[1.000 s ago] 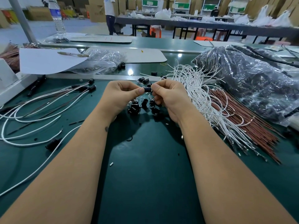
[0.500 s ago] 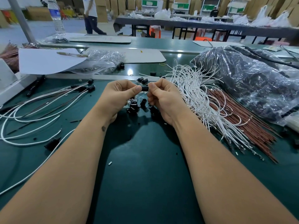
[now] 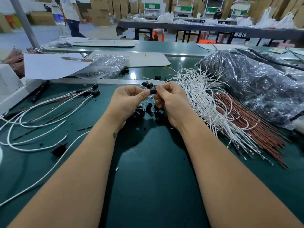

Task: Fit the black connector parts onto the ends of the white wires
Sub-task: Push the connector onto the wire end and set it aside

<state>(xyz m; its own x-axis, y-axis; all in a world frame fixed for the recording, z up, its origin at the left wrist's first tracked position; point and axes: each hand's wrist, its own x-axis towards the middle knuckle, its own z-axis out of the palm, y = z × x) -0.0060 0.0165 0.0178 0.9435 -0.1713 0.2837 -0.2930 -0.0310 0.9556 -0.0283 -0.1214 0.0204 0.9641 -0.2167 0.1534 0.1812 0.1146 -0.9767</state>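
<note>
Left hand and right hand both pinch one black connector part, now lifted slightly higher above loose connector pile (no wire in it yet). White wire bundle lies just right of pile. Wire pick-up comes next.

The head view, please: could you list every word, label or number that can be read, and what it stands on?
None can be read.
Water bottle: blue label, print too blurred.
Cardboard boxes: dark marks, too small to read.
Green signs on the far racks: no letters legible.
Black connector pinched between the hands: no marking visible.
</note>
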